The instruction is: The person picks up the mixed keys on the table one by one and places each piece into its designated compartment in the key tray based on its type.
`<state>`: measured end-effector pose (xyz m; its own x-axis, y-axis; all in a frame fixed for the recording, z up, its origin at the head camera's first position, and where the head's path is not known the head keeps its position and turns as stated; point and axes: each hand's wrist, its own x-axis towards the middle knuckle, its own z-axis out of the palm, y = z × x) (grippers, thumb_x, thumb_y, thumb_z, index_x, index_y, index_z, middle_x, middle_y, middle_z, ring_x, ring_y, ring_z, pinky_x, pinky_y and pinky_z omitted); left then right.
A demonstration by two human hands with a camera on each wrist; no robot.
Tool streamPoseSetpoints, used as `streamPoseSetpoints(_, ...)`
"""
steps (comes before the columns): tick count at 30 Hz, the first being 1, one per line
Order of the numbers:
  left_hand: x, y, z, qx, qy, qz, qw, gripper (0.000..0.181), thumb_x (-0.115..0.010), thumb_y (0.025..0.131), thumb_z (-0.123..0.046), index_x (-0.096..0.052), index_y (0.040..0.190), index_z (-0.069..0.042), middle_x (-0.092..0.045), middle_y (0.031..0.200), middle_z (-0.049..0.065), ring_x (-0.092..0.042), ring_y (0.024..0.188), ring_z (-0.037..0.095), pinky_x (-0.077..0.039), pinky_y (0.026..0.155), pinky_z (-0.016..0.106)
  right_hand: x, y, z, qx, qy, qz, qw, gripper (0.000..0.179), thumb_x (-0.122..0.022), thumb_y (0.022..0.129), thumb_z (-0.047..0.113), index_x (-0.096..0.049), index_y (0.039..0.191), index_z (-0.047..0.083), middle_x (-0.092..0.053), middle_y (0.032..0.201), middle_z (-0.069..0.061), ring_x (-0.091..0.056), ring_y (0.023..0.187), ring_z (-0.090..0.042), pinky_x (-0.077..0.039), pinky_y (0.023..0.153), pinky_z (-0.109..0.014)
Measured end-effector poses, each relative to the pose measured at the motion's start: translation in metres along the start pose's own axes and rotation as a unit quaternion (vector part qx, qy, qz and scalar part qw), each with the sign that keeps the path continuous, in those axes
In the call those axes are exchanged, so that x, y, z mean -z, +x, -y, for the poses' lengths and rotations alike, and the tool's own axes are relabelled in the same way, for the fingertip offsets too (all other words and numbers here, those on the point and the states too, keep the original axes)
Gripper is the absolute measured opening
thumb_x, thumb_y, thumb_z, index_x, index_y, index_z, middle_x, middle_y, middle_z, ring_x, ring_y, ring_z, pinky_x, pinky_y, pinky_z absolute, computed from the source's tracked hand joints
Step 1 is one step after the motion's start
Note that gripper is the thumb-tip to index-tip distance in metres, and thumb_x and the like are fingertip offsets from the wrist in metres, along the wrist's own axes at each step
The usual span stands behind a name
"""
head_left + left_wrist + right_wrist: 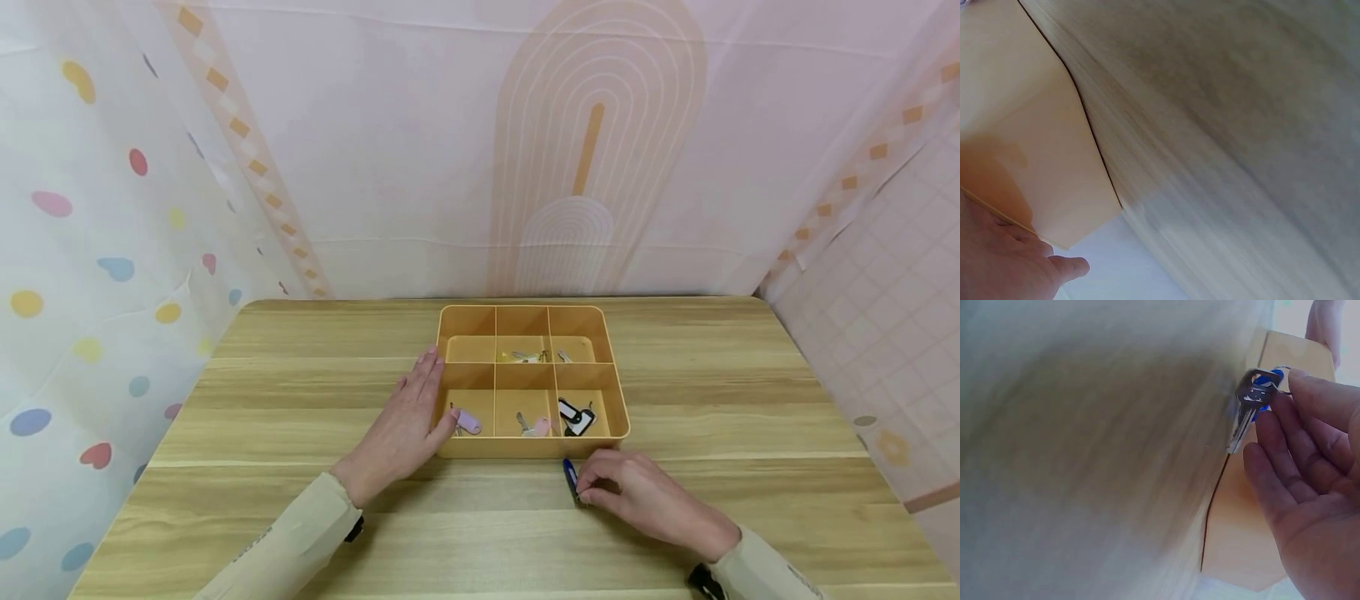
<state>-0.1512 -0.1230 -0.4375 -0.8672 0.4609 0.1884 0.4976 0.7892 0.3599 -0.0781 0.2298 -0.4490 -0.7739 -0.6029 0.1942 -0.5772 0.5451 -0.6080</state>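
In the head view, a yellow-orange six-compartment tray [465, 448] stands on the wooden table. My left hand [397, 429] lies along its left wall with extended fingers, the thumb at the front left corner. Just in front of the tray's front wall, my right hand [637, 493] pinches the ring of a key with a blue tag [571, 473]. Seen from the right wrist, the silver key [1249, 406] hangs from thumb and fingertips, its blue tag partly hidden behind it. The left wrist view shows the left hand [1010, 265] against the tray wall [1054, 169].
Inside the tray's front row lie a lilac key tag [468, 421], a pink key tag [542, 427] with a key, and black-and-white tags [577, 417]. Keys with a yellow tag [528, 357] and another key [564, 356] lie in the back row. Patterned cloth [375, 167] hangs behind.
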Motion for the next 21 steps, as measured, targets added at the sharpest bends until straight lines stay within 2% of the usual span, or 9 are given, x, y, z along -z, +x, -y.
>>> streamPoseSetpoints(6,0.001,0.0,0.0,0.004,0.003,0.007,1.0,0.078,-0.042,0.108,-0.043,-0.015,0.162,0.008,-0.004,0.172,0.019,-0.01,0.158,0.034,-0.022,0.122,0.06,0.001,-0.003,0.004,-0.008,0.014,-0.041,0.999,0.012,-0.075,0.095,0.012,-0.073,0.099,0.023,-0.071,0.102,0.015,-0.066,0.097,-0.003,-0.058,0.084,-0.028)
streamPoseSetpoints(11,0.001,0.001,0.0,0.007,0.003,0.014,0.9999,0.078,-0.042,0.109,-0.043,-0.015,0.162,0.007,-0.005,0.172,0.019,-0.009,0.159,0.033,-0.021,0.123,0.059,0.003,-0.004,0.007,0.002,0.035,-0.069,0.997,0.012,-0.075,0.095,0.012,-0.074,0.098,0.023,-0.072,0.104,0.012,-0.067,0.097,-0.005,-0.059,0.084,-0.03)
streamPoseSetpoints(17,0.001,0.001,0.0,0.009,0.004,0.015,0.9998,0.078,-0.042,0.109,-0.042,-0.014,0.162,0.007,-0.007,0.172,0.021,-0.008,0.159,0.032,-0.021,0.123,0.058,0.003,-0.003,0.013,0.01,0.036,-0.103,0.994,0.017,-0.077,0.092,0.009,-0.074,0.098,0.025,-0.071,0.102,0.017,-0.068,0.096,-0.004,-0.059,0.083,-0.028)
streamPoseSetpoints(21,0.001,0.001,0.0,0.009,0.007,0.014,0.9998,0.078,-0.042,0.108,-0.043,-0.014,0.162,0.007,-0.006,0.172,0.02,-0.009,0.158,0.033,-0.021,0.123,0.059,0.004,0.0,0.018,0.015,0.046,-0.12,0.9917,0.021,-0.078,0.09,0.003,-0.075,0.098,0.022,-0.073,0.102,0.014,-0.07,0.096,-0.005,-0.059,0.083,-0.025)
